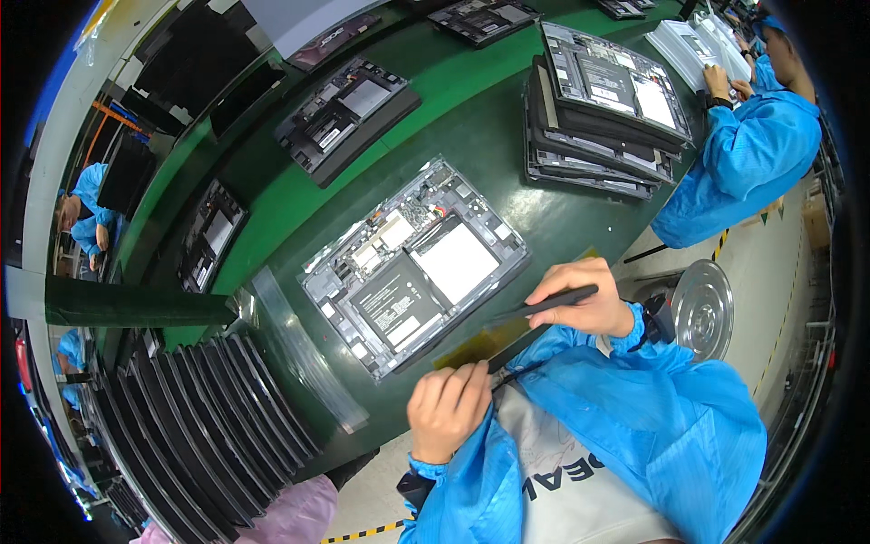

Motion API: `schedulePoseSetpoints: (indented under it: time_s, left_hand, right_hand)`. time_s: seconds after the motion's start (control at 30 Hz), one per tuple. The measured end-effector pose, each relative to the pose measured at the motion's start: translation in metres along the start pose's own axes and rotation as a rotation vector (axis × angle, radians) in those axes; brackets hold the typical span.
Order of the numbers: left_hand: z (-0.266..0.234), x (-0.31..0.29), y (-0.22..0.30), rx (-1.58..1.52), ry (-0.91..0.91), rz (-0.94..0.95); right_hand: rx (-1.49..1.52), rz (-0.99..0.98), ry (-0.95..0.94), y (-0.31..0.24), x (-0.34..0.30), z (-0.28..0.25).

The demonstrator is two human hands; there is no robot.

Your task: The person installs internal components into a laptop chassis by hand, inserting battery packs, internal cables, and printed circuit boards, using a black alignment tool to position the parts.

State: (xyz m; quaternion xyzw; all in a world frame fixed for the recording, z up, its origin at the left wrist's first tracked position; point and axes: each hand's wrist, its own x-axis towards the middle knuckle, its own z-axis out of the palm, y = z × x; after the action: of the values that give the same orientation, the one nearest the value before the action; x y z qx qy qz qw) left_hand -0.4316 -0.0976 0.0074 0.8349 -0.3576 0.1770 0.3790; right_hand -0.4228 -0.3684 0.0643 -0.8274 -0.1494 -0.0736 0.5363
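An opened laptop base [385, 297] lies on the green worktable in front of me, its inside facing up. A black battery [396, 304], a white panel [456, 263] and circuit boards show in it. My right hand [580, 295] is closed around a slim black tool [564, 301], whose tapering tip points left toward the base's near edge, apart from it. My left hand [449, 411] has its fingers curled at the table's front edge, below the base's near corner. Whatever those fingers may hold is hidden.
Opened bases are stacked [607, 109] at the far right. On the left stands a row of thin black panels [195, 426], beside a clear plastic strip [304, 349]. More bases [344, 118] rest on the green belt beyond. A co-worker [757, 136] sits at right, near a round metal stool [702, 311].
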Motion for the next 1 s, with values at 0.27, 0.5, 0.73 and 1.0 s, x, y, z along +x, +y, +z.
schedulePoseSetpoints:
  time_s: [0.27,0.5,0.73,1.0]
  left_hand:
    - [0.049,-0.02,0.0,0.106,-0.243,-0.076]
    - [0.059,-0.029,-0.002,0.086,-0.327,-0.169]
    - [0.052,-0.023,0.005,0.062,-0.396,-0.2]
    - [0.033,-0.012,-0.002,0.019,-0.266,-0.107]
  right_hand:
    - [-0.064,0.418,-0.074,0.045,-0.036,0.022]
    - [-0.069,0.263,-0.096,0.059,-0.039,0.046]
    - [-0.137,0.028,-0.124,0.055,-0.039,0.047]
    - [-0.04,-0.07,0.007,0.02,-0.017,0.018]
